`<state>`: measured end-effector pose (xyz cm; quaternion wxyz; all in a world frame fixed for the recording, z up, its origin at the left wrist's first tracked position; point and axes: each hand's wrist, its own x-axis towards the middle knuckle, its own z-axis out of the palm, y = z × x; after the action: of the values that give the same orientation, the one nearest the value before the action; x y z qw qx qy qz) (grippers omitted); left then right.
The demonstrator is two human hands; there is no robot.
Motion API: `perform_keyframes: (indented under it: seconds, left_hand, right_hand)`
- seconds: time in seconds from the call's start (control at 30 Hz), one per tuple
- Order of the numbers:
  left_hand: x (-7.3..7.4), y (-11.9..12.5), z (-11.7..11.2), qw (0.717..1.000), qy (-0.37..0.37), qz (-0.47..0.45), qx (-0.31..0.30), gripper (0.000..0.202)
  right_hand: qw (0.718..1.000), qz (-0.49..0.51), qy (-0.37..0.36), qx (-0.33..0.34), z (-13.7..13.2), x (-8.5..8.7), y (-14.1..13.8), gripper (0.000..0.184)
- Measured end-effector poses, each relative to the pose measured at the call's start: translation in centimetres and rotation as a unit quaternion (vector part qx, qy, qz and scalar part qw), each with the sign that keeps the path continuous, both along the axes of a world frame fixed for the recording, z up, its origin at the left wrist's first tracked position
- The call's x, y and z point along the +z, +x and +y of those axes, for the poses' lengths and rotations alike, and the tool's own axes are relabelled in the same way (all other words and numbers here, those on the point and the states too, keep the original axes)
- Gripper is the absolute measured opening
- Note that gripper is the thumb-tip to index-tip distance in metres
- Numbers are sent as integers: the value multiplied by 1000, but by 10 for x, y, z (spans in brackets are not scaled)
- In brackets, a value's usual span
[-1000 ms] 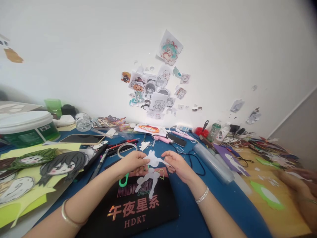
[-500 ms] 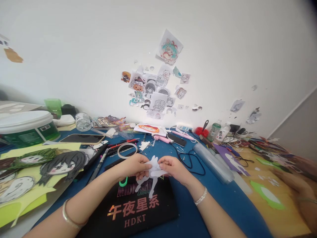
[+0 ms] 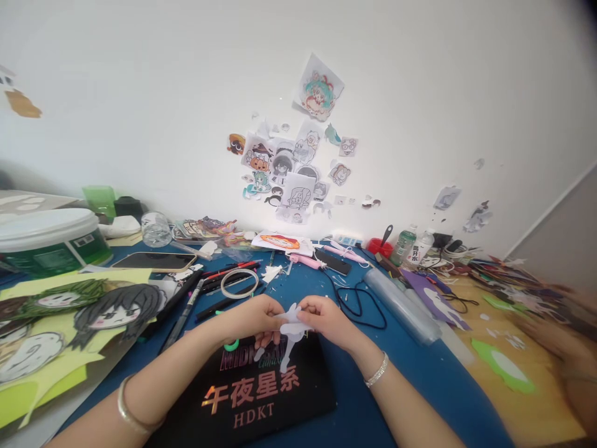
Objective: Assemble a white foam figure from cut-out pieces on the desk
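Note:
A white paper cutout [image 3: 293,333] with ear-like tips and long leg-like strips is held above a black box [image 3: 261,398] that bears pink lettering. My left hand [image 3: 263,316] pinches its left side between thumb and fingers. On the other side my right hand [image 3: 321,316] grips the upper right edge, its thumb pressed on the paper. The fingers hide part of the cutout. Just left of the left fingers, a green ring-shaped handle [image 3: 232,343] shows on the box.
Pens [image 3: 186,311] and a tape roll [image 3: 239,284] lie left of the hands. A black cable [image 3: 361,311] and a clear plastic roll [image 3: 403,308] are to the right. Yellow sheets with drawings [image 3: 74,373] cover the left side. Another person's hand [image 3: 555,323] is at far right.
Both hands have shifted slightly on the paper; the right thumb now lies further over it. The cutout's upper part is more covered and its legs have turned a little.

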<state>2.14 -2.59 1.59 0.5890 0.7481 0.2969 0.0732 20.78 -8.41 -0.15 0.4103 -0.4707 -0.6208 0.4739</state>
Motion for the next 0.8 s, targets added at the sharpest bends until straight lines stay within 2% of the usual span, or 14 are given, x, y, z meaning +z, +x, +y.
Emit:
perform_keyframes:
  seconds: [0.2, 0.4, 0.57, 0.7, 0.8]
  left_hand:
    - [-1, 0, 1, 1000, -1, -2, -5, 35]
    - [0, 0, 0, 1000, 16, 0, 20, 37]
    - [0, 1, 2, 999, 6, -9, 30, 38]
    - [-3, 2, 2, 999, 0, -20, 31, 40]
    - [-4, 3, 1, 999, -2, -17, 30, 42]
  right_hand:
    - [1000, -13, 7, -9, 0, 1, -1, 32]
    - [999, 2, -8, -32, 2, 0, 1, 30]
    - [988, -17, 97, -122, 5, -2, 2, 19]
    - [955, -97, 184, -212, 3, -3, -4, 14]
    - [932, -166, 233, -225, -1, -5, -8, 13]
